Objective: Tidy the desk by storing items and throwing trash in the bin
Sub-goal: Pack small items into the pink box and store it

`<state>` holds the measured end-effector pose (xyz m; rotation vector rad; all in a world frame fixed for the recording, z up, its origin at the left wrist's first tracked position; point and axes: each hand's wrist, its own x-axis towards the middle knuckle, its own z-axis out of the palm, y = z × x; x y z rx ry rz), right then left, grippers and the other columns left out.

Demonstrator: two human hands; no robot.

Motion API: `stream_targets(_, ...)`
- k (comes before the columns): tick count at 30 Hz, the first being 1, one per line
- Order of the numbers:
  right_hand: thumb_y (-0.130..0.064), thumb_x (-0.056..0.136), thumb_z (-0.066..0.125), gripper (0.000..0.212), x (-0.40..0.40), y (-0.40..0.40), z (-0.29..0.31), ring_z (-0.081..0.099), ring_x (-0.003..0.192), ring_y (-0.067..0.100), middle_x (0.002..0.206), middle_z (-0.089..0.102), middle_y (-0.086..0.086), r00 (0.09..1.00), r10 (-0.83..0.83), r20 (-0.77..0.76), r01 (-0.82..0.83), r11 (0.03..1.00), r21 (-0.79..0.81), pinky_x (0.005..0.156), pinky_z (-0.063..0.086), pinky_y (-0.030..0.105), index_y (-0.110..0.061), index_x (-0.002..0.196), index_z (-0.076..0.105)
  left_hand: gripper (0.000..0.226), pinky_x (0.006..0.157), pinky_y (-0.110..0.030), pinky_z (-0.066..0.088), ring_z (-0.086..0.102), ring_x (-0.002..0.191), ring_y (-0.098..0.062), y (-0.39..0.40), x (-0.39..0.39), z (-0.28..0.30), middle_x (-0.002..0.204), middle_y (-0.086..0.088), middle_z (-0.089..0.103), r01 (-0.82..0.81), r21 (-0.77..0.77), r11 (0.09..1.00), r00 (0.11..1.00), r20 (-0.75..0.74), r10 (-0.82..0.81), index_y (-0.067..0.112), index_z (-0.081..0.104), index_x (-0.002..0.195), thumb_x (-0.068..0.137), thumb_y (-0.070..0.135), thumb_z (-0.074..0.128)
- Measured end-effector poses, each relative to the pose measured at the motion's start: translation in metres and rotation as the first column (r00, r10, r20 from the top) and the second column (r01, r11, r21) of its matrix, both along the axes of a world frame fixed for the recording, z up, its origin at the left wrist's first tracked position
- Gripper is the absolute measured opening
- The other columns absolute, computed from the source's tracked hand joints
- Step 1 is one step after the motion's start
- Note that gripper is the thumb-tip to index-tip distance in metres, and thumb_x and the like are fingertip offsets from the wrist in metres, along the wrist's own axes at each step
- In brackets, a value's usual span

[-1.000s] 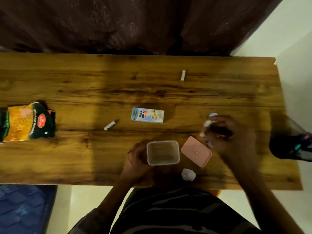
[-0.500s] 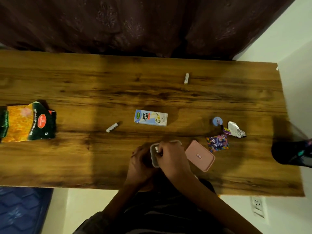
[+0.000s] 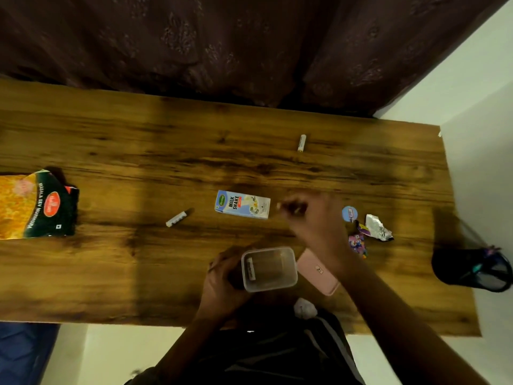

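Observation:
My left hand (image 3: 222, 277) grips the left side of a clear plastic container (image 3: 288, 276) at the desk's near edge; a small white battery (image 3: 251, 269) lies inside it. My right hand (image 3: 313, 218) is blurred over the desk just right of a milkshake carton (image 3: 242, 204), fingers loosely curled with nothing visible in them. The pink lid (image 3: 316, 270) lies right of the container. Two more white batteries (image 3: 301, 143) (image 3: 177, 218) lie on the wood. A crumpled paper ball (image 3: 304, 308) sits at the near edge.
A snack bag (image 3: 36, 204) lies at the far left. A blue round cap (image 3: 349, 213), a foil wrapper (image 3: 378, 231) and a candy wrapper (image 3: 358, 243) cluster at the right. A black mesh bin (image 3: 472, 269) stands off the desk's right end. A dark curtain hangs behind.
My right hand came from the wrappers to the container, left a battery inside, and has now lifted away toward the milkshake carton. My left hand stays on the container.

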<state>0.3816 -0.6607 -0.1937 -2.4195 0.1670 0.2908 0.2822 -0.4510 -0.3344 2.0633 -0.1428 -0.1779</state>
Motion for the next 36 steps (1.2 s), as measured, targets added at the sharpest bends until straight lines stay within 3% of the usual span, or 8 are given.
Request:
stream_targets(5, -0.009, 0.087, 0.073, 0.046, 0.112, -0.049, -0.044, 0.068, 0.110, 0.026, 0.125, 0.067, 0.007, 0.989, 0.148, 0.007, -0.127, 0.870, -0.477, 0.084, 0.056, 0.034, -0.017, 0.131, 0.063, 0.062, 0.102, -0.049, 0.054, 0.057, 0.128, -0.004, 0.002, -0.002, -0.004, 0.131, 0.024, 0.064, -0.001, -0.010, 1.000, 0.999, -0.038, 0.001, 0.038, 0.064, 0.130, 0.072, 0.051, 0.084)
stream_targets(9, 0.003, 0.084, 0.069, 0.069, 0.169, -0.062, -0.069, 0.041, 0.141, 0.036, 0.166, 0.024, 0.012, 0.936, 0.329, -0.124, -0.330, 0.697, -0.637, 0.102, 0.053, 0.047, -0.018, 0.146, 0.048, 0.063, 0.102, -0.046, 0.054, 0.058, 0.127, -0.003, 0.002, -0.001, -0.005, 0.131, 0.017, 0.067, 0.002, -0.013, 1.000, 0.998, -0.058, -0.003, 0.031, 0.068, 0.129, 0.072, 0.048, 0.086)
stream_targets(15, -0.008, 0.089, 0.066, 0.029, 0.187, -0.049, -0.072, 0.062, 0.112, 0.037, 0.122, 0.063, 0.017, 0.918, 0.383, -0.103, -0.342, 0.633, -0.694, 0.092, 0.056, 0.043, -0.013, 0.118, 0.068, 0.062, 0.099, -0.031, 0.054, 0.053, 0.123, 0.013, 0.001, 0.002, 0.005, 0.124, 0.043, 0.057, -0.021, -0.008, 1.000, 1.000, -0.018, 0.021, 0.039, 0.065, 0.126, 0.068, 0.050, 0.084)
stream_targets(18, -0.019, 0.086, 0.076, 0.021, 0.169, -0.039, -0.064, 0.066, 0.101, 0.034, 0.112, 0.067, 0.014, 0.944, 0.318, -0.091, -0.299, 0.706, -0.641, 0.083, 0.057, 0.040, -0.014, 0.106, 0.072, 0.068, 0.099, -0.045, 0.055, 0.056, 0.123, 0.003, 0.000, 0.002, 0.008, 0.124, 0.045, 0.055, -0.024, -0.014, 1.000, 1.000, -0.013, 0.024, 0.043, 0.062, 0.131, 0.067, 0.050, 0.084)
stream_targets(22, -0.014, 0.079, 0.082, 0.025, 0.111, -0.033, -0.052, 0.072, 0.087, 0.018, 0.100, 0.078, 0.005, 0.999, 0.035, 0.020, -0.029, 0.965, -0.259, 0.079, 0.058, 0.031, -0.015, 0.104, 0.079, 0.069, 0.100, -0.051, 0.053, 0.057, 0.125, -0.004, 0.002, 0.000, 0.000, 0.126, 0.045, 0.055, -0.015, -0.018, 1.000, 0.999, -0.032, 0.015, 0.041, 0.065, 0.130, 0.066, 0.049, 0.087)
stream_targets(25, -0.019, 0.077, 0.086, 0.019, 0.044, -0.022, -0.017, 0.067, 0.071, -0.004, 0.084, 0.075, -0.012, 0.988, -0.156, 0.008, 0.155, 0.987, 0.049, 0.071, 0.050, 0.013, -0.023, 0.095, 0.079, 0.067, 0.099, -0.053, 0.053, 0.059, 0.124, -0.009, 0.002, -0.001, -0.001, 0.125, 0.038, 0.055, -0.027, -0.009, 1.000, 0.999, -0.043, 0.027, 0.033, 0.069, 0.128, 0.066, 0.051, 0.086)
stream_targets(28, -0.022, 0.078, 0.087, 0.016, -0.026, -0.004, 0.026, 0.069, 0.070, -0.005, 0.077, 0.076, -0.017, 0.976, -0.182, -0.119, 0.206, 0.951, 0.233, 0.068, 0.053, 0.012, -0.032, 0.086, 0.077, 0.065, 0.096, -0.054, 0.055, 0.061, 0.122, -0.012, 0.001, -0.001, 0.000, 0.126, 0.028, 0.059, -0.042, 0.001, 0.999, 0.998, -0.041, 0.042, 0.032, 0.068, 0.126, 0.065, 0.051, 0.085)
stream_targets(36, -0.027, 0.077, 0.085, 0.013, -0.089, 0.028, 0.009, 0.067, 0.074, -0.007, 0.077, 0.071, -0.022, 0.985, -0.122, -0.121, 0.128, 0.991, 0.043, 0.072, 0.052, 0.008, -0.028, 0.089, 0.081, 0.064, 0.098, -0.044, 0.055, 0.063, 0.122, -0.010, 0.002, 0.001, 0.000, 0.129, 0.007, 0.070, -0.018, 0.028, 0.999, 0.996, -0.085, 0.020, 0.020, 0.072, 0.124, 0.067, 0.046, 0.090)
